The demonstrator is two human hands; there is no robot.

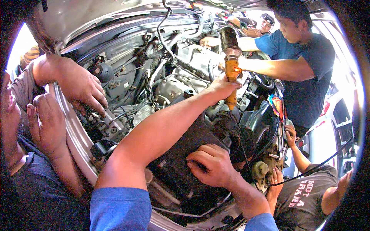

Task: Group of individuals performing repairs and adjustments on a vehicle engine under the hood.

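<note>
My left hand (225, 87) reaches across the engine bay, its fingers wrapped round the orange body of a corded tool (232, 69). The tool stands upright, with a wide dark cylinder at its top and a cable leaving its lower end. My right hand (212, 164) is loosely curled over a black plastic cover (181, 154) at the near side of the bay; nothing shows in its fingers. Behind the tool is the metal engine (189, 57), with hoses and pipes around it. A co-worker's hand reaches in close to the tool's upper part.
The raised hood (100, 15) hangs overhead. At left, a person's hand (79, 84) hangs over the fender (73, 123). A person in dark blue (304, 77) leans in from the right. Below, another person's hands are at the front edge by a round cap (261, 168). A black cable (320, 163) crosses there.
</note>
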